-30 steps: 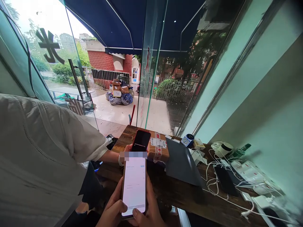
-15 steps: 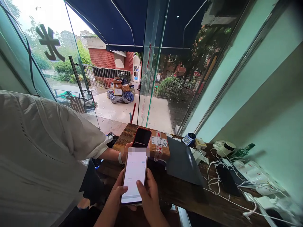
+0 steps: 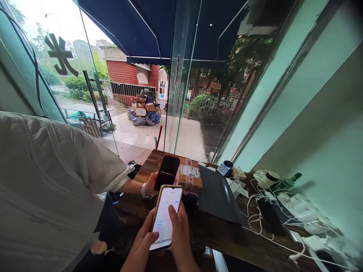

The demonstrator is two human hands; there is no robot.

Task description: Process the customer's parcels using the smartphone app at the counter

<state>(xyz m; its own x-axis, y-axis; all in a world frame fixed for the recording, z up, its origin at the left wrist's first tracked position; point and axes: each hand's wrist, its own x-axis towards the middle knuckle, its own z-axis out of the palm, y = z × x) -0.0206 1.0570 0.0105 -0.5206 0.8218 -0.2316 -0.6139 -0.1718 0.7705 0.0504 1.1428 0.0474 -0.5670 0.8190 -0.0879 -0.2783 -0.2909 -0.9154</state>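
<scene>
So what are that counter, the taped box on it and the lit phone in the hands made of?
The counter looks like dark stained wood, matt, with visible grain. The box seems to be brown cardboard, sealed with printed tape and carrying a white paper label. The phone has a glossy, glass-like front and a gold-toned rim, metal or plastic; I cannot tell which.

The lit phone [image 3: 166, 217] has a glossy glass face in a smooth gold-toned frame. The dark phone [image 3: 167, 172] is glossy black glass in a red case. The counter [image 3: 221, 230] is dark wood, grained and matt. At its far edge the parcel [image 3: 189, 176] is brown cardboard with shiny tape and paper labels. The grey laptop lid [image 3: 217, 196] looks smooth and matt. The co-worker's shirt [image 3: 51, 181] is pale woven cloth.
</scene>
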